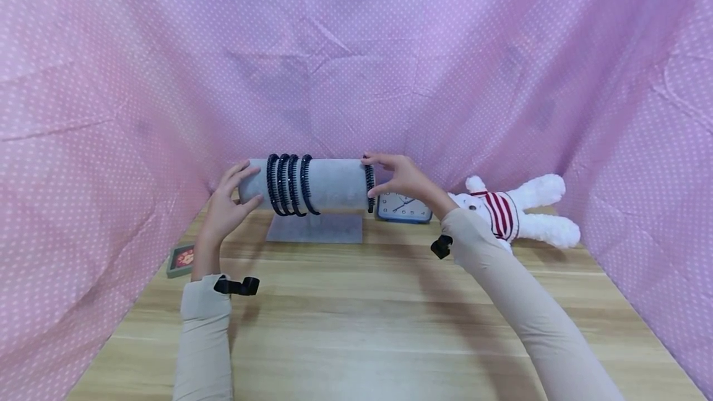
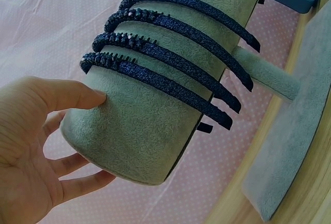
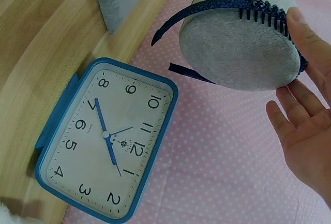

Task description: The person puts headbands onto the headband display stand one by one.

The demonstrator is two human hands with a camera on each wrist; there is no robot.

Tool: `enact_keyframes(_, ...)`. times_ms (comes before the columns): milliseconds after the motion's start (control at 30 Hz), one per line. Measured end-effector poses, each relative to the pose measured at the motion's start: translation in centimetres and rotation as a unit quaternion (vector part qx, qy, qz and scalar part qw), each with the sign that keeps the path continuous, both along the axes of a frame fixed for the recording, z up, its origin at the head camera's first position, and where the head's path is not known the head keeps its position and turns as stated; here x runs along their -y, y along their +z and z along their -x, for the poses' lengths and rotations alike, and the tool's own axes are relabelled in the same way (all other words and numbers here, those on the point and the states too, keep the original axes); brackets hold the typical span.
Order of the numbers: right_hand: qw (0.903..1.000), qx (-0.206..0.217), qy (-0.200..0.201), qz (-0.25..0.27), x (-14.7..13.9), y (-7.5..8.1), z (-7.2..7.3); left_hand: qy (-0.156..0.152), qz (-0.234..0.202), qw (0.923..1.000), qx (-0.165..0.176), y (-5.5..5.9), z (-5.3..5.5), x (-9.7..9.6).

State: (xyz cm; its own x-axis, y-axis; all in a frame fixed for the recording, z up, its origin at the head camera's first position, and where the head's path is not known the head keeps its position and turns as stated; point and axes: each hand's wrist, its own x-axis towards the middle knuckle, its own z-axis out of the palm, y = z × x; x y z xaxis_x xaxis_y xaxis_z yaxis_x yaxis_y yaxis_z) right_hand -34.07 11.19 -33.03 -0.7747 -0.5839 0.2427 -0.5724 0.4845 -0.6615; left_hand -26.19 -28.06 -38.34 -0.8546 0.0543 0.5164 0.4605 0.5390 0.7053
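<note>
A grey velvety headband stand (image 1: 338,184), a horizontal cylinder on a post and flat base, stands at the back of the table. Several dark, glittery, toothed headbands (image 2: 176,89) sit side by side over its left half. My left hand (image 1: 227,203) grips the cylinder's left end, thumb on the near side and fingers round the end. At the other end, my right hand (image 1: 403,177) pinches another dark headband (image 3: 217,6) between thumb and fingers. That headband lies over the cylinder's right rim, its beaded top by my thumb, its two tips hanging free.
A blue-framed clock (image 3: 108,141) stands just right of the stand. Farther right lies a white plush toy (image 1: 518,212) in a red-striped top. A small green-framed item (image 1: 181,260) is by my left wrist. Pink dotted cloth (image 1: 356,67) encloses the wooden table (image 1: 345,314).
</note>
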Motion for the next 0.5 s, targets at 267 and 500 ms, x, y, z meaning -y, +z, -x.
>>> enact_keyframes(267,0.9998,-0.011,-0.005,-0.015,0.3,0.2,0.2,-0.006,-0.008,0.9999,-0.002,0.1,-0.1,-0.2)
enact_keyframes(500,0.9996,-0.018,-0.001,-0.02,1.2,0.1,0.2,0.0,-0.004,1.0,0.003,0.0,-0.1,-0.1)
